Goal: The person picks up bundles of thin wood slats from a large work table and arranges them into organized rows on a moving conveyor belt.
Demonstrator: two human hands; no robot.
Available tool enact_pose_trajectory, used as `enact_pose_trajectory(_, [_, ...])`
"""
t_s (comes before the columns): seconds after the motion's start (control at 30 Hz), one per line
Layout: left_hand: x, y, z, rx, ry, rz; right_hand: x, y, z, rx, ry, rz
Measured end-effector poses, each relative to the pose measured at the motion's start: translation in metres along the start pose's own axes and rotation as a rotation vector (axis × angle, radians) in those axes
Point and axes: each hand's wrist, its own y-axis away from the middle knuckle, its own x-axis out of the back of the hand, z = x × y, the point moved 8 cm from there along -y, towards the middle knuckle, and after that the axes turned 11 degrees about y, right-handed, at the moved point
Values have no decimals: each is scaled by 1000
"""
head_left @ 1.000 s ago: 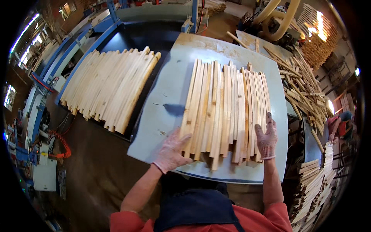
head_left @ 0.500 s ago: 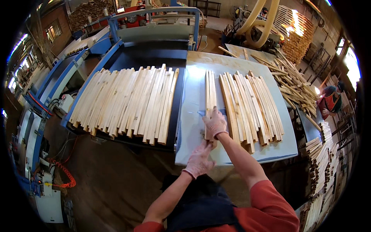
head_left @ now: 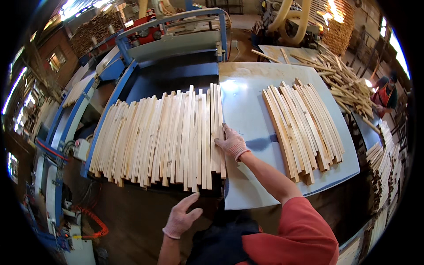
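A row of pale wooden strips (head_left: 150, 137) lies side by side on the dark bed of a blue-framed machine. At the row's right end, my gloved right hand (head_left: 232, 142) rests against the last strips (head_left: 216, 119), its thumb over their top and its fingers stretched along their edge. Off the row's near ends, above the floor, my gloved left hand (head_left: 182, 216) is held open with thumb and fingers apart, touching nothing. A second bunch of strips (head_left: 304, 128) lies on the pale metal tabletop (head_left: 251, 176) to the right of my right hand.
The machine's blue frame (head_left: 108, 108) borders the row on the left. Past the tabletop sits a heap of loose sticks (head_left: 349, 88), with a co-worker (head_left: 386, 95) beside it. More stacked strips (head_left: 384, 163) stand at the far right. An orange coiled hose (head_left: 99, 225) hangs at lower left.
The few strips under my hands have moved left off the tabletop to the row's right end. My left hand has come away from them, leftward; my right hand has moved left with them.
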Motion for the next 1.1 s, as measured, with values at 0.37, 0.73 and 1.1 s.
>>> enact_pose_trajectory(0.37, [143,-42,-2,-2,242,406,44,2,56,-190,-180,234])
enact_pose_trajectory(0.73, [405,-37,-50,-86,-342,902,100,71,132,-274,417,379])
enact_pose_trajectory(1.1, [661,-88,-38,434,-1204,1003,53,27,41,-66,322,550])
